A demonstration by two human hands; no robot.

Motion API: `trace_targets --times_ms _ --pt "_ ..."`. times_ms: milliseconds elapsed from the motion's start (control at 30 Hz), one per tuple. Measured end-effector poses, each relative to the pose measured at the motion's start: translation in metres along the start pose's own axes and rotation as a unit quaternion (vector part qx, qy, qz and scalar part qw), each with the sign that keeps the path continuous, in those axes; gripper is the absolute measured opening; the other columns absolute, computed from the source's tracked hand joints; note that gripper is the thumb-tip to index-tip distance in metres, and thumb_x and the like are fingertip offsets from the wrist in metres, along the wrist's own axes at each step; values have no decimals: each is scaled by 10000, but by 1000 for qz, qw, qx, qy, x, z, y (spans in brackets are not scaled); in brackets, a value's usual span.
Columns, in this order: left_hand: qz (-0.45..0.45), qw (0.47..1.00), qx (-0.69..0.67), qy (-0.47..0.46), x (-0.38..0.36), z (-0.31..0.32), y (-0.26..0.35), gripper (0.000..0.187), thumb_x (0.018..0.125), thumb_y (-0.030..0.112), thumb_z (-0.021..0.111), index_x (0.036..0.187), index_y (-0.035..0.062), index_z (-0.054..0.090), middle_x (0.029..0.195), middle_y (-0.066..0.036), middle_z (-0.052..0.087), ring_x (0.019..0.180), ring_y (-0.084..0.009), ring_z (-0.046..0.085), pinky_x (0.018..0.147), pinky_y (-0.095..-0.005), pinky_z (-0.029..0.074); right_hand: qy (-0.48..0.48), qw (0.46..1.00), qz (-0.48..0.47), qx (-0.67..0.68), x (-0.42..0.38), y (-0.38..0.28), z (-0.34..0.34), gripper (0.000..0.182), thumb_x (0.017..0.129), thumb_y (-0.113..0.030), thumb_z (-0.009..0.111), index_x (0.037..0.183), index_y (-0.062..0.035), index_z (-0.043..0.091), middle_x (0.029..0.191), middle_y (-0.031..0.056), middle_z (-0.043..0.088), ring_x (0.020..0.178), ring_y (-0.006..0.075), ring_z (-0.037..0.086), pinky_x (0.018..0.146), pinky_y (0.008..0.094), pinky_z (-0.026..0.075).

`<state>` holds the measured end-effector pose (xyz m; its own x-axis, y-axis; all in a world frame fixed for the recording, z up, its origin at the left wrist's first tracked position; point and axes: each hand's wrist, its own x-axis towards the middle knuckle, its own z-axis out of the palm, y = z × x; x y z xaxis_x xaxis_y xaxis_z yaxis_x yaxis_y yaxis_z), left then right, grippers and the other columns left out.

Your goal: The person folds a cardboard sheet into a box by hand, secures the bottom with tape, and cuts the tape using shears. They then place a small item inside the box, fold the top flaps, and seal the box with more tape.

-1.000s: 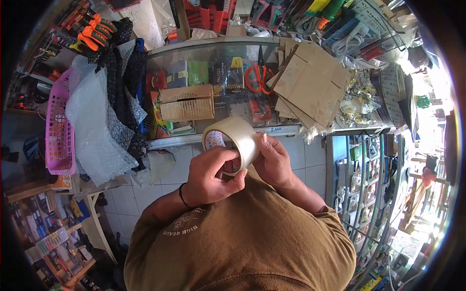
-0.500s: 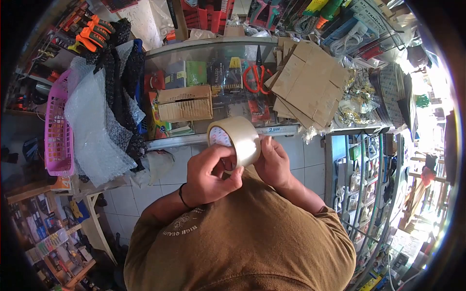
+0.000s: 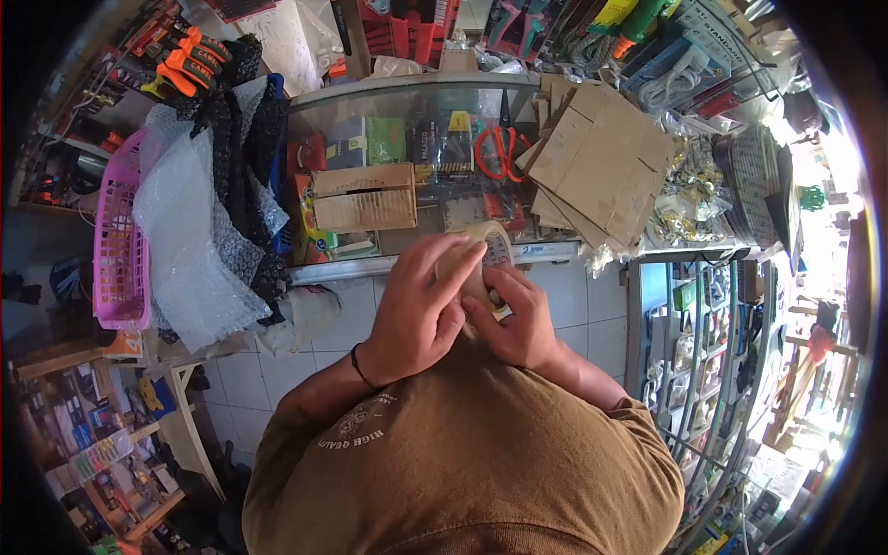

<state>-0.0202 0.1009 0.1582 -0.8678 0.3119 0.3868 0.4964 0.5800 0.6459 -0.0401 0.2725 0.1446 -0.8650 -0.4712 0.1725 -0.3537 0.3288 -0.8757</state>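
Observation:
A roll of clear packing tape [image 3: 473, 268] is held between my hands in front of my chest, above the near edge of the glass counter. Its printed inner core faces right. My right hand [image 3: 514, 319] grips the roll from the right, fingers inside the core and thumb on the near edge. Lying against its outer face, my left hand [image 3: 421, 305] has fingers reaching over the top and thumb bent close by. The free end of the tape cannot be made out.
On the glass counter [image 3: 370, 268] lie a small cardboard box [image 3: 365, 208], red-handled scissors [image 3: 499, 153] and stacked cardboard sheets [image 3: 601, 157]. Bubble wrap [image 3: 190, 231] hangs by a pink basket [image 3: 120, 287] at left. Bagged metal parts [image 3: 684, 199] sit at right.
The roll has turned so its core faces right instead of left. My right hand now grips it through the core; my left hand has come out of the core onto the outer face.

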Motion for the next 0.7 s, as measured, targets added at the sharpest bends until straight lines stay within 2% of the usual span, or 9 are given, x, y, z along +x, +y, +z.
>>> trace_targets --times_ms 100,233,367,533,700 --pt "-10 1000 -6 9 -1 6 1 643 678 -58 492 1310 15 398 1250 -195 411 1146 -382 416 971 -452 348 22 999 -26 -24 0 2 3 278 736 -81 669 965 30 560 878 168 584 763 344 566 664 389 468" --pt "-15 1000 -21 -10 -7 9 4 663 696 -60 498 1340 -28 341 1337 -235 361 1240 -411 357 1025 -449 315 51 995 -57 -68 -1 7 7 281 726 -79 656 969 26 561 889 170 585 796 346 565 700 403 463" --pt "-15 999 -32 -31 -12 13 8 643 723 -49 503 1342 -46 328 1369 -252 326 1270 -419 328 1035 -445 310 77 992 -58 -82 0 9 8 285 722 -81 652 972 21 562 889 165 583 808 337 560 716 408 456" --pt "-22 1000 -13 -2 -12 14 12 549 761 -28 532 1293 -57 396 1323 -238 402 1212 -373 431 958 -395 416 69 987 -102 -108 2 9 5 292 724 -80 648 985 16 558 873 148 580 799 323 557 719 399 449" --pt "-13 999 27 32 -11 16 11 460 769 -29 548 1222 -53 477 1231 -218 498 1122 -351 519 900 -373 462 78 987 -101 -101 1 11 6 290 720 -87 650 977 12 559 865 141 580 801 314 557 721 394 449"
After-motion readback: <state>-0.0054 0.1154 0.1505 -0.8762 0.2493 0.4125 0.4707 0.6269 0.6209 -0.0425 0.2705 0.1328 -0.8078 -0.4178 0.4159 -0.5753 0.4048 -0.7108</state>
